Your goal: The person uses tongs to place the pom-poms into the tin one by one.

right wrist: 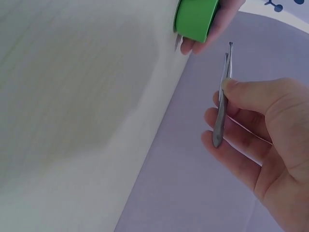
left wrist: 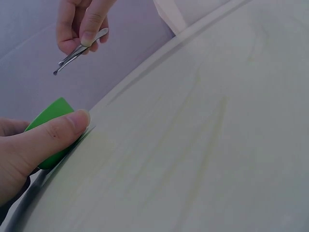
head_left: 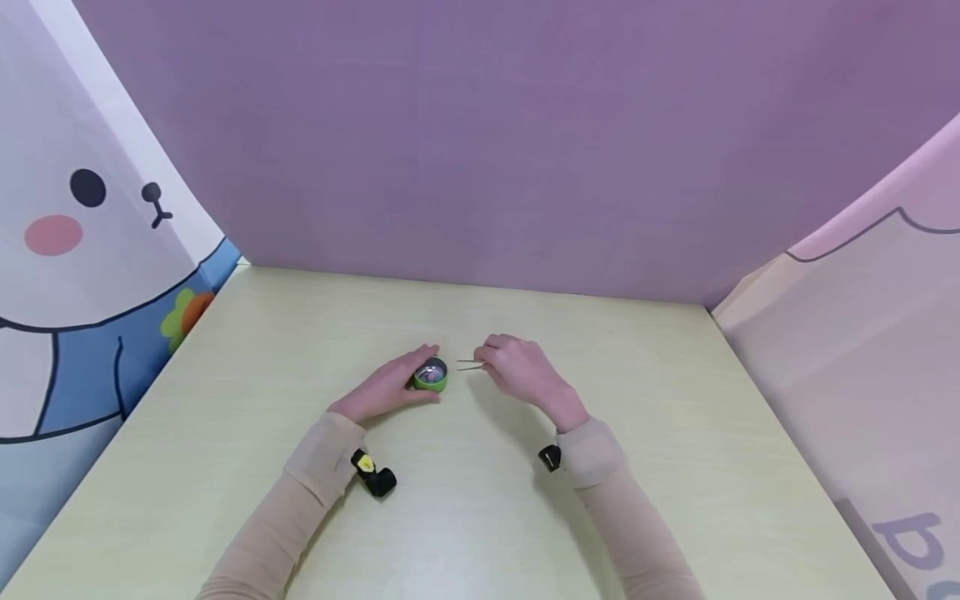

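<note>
A small round green container (head_left: 431,377) with a dark, shiny inside stands on the table, its open top facing the head view. My left hand (head_left: 388,386) holds it, thumb on the near side and fingers round the far side. In the left wrist view the thumb lies along its green wall (left wrist: 50,112). Between thumb and fingers, my right hand (head_left: 521,369) pinches a pair of metal tweezers (right wrist: 221,108). The tweezers' two tips are apart and point left towards the container, a short gap away in the head view. What lies inside the container is too small to make out.
The pale wooden table (head_left: 450,517) meets a purple backdrop (head_left: 480,150) at its far edge. Printed cloth panels stand at the left (head_left: 82,275) and right (head_left: 847,350). Each wrist carries a small black camera; the left one (head_left: 375,477) sits near the sleeve cuff.
</note>
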Demonstrator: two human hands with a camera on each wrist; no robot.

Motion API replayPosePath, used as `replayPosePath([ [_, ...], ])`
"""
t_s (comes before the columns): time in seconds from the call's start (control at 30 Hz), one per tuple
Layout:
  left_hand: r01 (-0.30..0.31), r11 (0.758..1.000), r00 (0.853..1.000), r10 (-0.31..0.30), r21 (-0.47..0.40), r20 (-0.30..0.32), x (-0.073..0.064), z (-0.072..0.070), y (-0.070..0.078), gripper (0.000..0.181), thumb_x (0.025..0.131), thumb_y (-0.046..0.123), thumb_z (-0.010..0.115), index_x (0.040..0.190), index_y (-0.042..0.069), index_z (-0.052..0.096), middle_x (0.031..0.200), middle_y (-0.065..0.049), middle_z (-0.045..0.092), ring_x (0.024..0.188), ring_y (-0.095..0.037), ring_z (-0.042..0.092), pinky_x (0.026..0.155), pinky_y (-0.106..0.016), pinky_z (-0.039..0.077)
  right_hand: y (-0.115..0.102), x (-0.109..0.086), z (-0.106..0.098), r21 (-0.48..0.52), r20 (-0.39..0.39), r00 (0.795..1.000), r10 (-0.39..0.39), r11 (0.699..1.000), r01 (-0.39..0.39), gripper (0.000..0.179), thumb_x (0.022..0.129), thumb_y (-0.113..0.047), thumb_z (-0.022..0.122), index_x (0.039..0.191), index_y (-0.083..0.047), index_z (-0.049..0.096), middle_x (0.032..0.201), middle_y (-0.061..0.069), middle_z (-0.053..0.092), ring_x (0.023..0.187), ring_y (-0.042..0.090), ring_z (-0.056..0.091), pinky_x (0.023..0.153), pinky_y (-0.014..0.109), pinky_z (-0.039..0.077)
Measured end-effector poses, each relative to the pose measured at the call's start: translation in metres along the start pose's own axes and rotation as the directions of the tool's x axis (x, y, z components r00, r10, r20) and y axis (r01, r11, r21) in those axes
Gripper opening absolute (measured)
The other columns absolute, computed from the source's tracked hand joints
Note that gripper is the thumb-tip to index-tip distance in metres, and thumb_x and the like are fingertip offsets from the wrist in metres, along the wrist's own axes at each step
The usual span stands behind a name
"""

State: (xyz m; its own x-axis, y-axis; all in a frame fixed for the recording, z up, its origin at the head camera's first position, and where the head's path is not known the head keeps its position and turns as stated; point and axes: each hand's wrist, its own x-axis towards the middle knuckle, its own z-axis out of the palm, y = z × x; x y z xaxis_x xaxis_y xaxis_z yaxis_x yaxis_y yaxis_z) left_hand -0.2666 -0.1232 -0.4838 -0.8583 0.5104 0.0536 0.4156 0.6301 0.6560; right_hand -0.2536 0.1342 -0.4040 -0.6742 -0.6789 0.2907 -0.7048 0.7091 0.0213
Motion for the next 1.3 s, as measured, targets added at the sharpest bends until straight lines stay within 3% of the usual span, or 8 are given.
replayPosePath([
  [0.13, 0.003, 1.000, 1.000, -0.003, 0.001, -0.002, 0.000, 0.000, -0.002, 0.091, 0.086, 0.047, 0.074, 0.157, 0.012, 0.028, 0.163, -0.012, 0.029, 0.150, -0.033, 0.031, 0.123, -0.050, 0.030, 0.006, -0.008, -0.001, -0.007, -0.046, 0.999, 0.026, 1.000, -0.026, 0.010, 0.091, -0.006, 0.069, 0.098, -0.010, 0.076, 0.093, 0.002, 0.074, 0.084, 0.018, 0.069, 0.058, 0.029, 0.059],
  [0.33, 0.018, 1.000, 1.000, -0.018, 0.012, -0.001, -0.001, -0.001, -0.005, 0.093, 0.086, 0.048, 0.073, 0.158, 0.015, 0.026, 0.164, -0.011, 0.027, 0.151, -0.033, 0.029, 0.124, -0.051, 0.027, 0.014, -0.018, -0.002, -0.036, -0.044, 0.996, 0.077, 0.996, -0.078, 0.012, 0.090, -0.007, 0.069, 0.098, -0.013, 0.076, 0.095, 0.002, 0.075, 0.086, 0.019, 0.066, 0.058, 0.028, 0.057],
  [0.83, 0.032, 0.999, 0.999, -0.032, 0.015, 0.008, -0.005, -0.004, -0.003, 0.094, 0.086, 0.050, 0.073, 0.158, 0.015, 0.025, 0.165, -0.012, 0.024, 0.151, -0.034, 0.027, 0.124, -0.052, 0.028, 0.020, -0.037, -0.001, -0.005, -0.004, 0.981, 0.194, 0.981, -0.194, 0.009, 0.086, -0.003, 0.070, 0.086, -0.011, 0.074, 0.078, 0.001, 0.069, 0.065, 0.013, 0.059, 0.052, 0.028, 0.052],
  [1.03, 0.023, 0.999, 1.000, -0.023, 0.023, -0.002, -0.004, -0.005, -0.004, 0.094, 0.086, 0.050, 0.073, 0.158, 0.015, 0.025, 0.165, -0.013, 0.024, 0.151, -0.035, 0.028, 0.124, -0.053, 0.027, 0.015, -0.038, -0.001, 0.018, 0.019, 0.954, 0.300, 0.954, -0.300, 0.006, 0.083, -0.003, 0.073, 0.082, -0.009, 0.074, 0.076, 0.004, 0.070, 0.065, 0.015, 0.061, 0.054, 0.029, 0.054],
  [1.3, 0.026, 1.000, 1.000, -0.026, 0.018, 0.007, -0.004, -0.005, -0.002, 0.094, 0.086, 0.050, 0.072, 0.158, 0.014, 0.024, 0.165, -0.012, 0.024, 0.151, -0.034, 0.027, 0.124, -0.052, 0.027, 0.014, -0.038, 0.001, 0.110, 0.089, 0.887, 0.453, 0.881, -0.460, 0.011, 0.084, -0.003, 0.070, 0.092, -0.005, 0.078, 0.086, 0.008, 0.076, 0.076, 0.022, 0.071, 0.064, 0.034, 0.061],
])
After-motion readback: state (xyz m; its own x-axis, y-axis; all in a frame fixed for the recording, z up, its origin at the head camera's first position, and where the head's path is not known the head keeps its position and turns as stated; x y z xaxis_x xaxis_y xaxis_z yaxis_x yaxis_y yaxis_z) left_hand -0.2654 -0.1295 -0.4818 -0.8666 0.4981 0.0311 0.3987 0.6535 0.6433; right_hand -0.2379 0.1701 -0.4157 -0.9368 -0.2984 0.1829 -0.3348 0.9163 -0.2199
